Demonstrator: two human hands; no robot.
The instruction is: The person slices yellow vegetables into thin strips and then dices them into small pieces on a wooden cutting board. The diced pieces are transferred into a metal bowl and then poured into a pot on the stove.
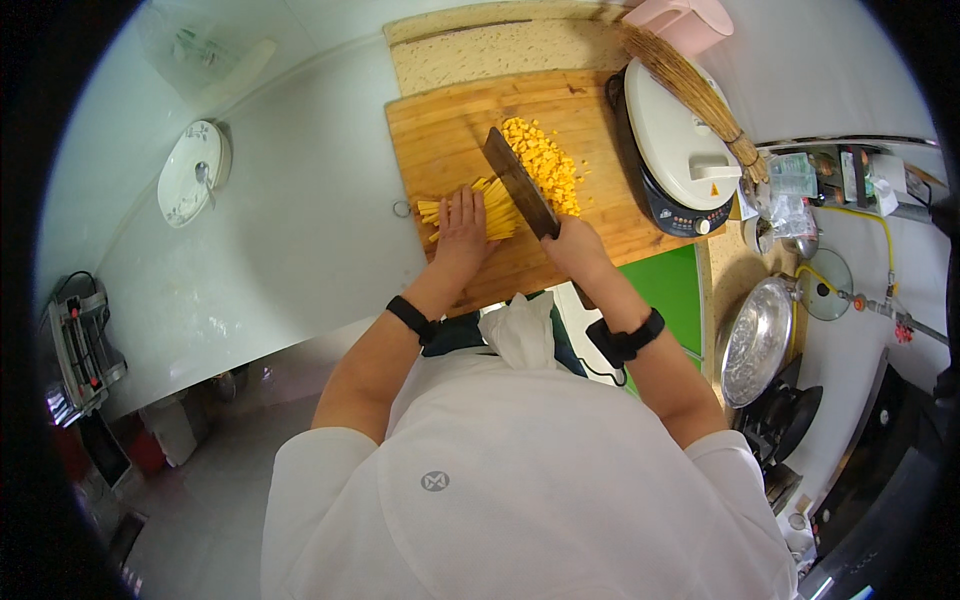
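On a wooden cutting board (442, 127) lies a bunch of yellow vegetable strips (501, 211). My left hand (463, 229) lies over the left part of the strips, fingers extended and close together, pressing on them. With my right hand (576, 244) I grip a cleaver (521, 184), whose dark blade stands on edge at the strips' right end. Small yellow diced pieces (544, 161) are heaped just right of the blade, a few scattered beyond. The lower edge of the blade and the thumb of my left hand are partly hidden.
Right of the heap stands an electric griddle (679, 135) with a white lid, and a straw whisk broom (690, 86) lies across it. A pink container (694, 22) is behind. Farther right is a metal pan (759, 341). An oval plate with a spoon (187, 176) sits left on the white counter.
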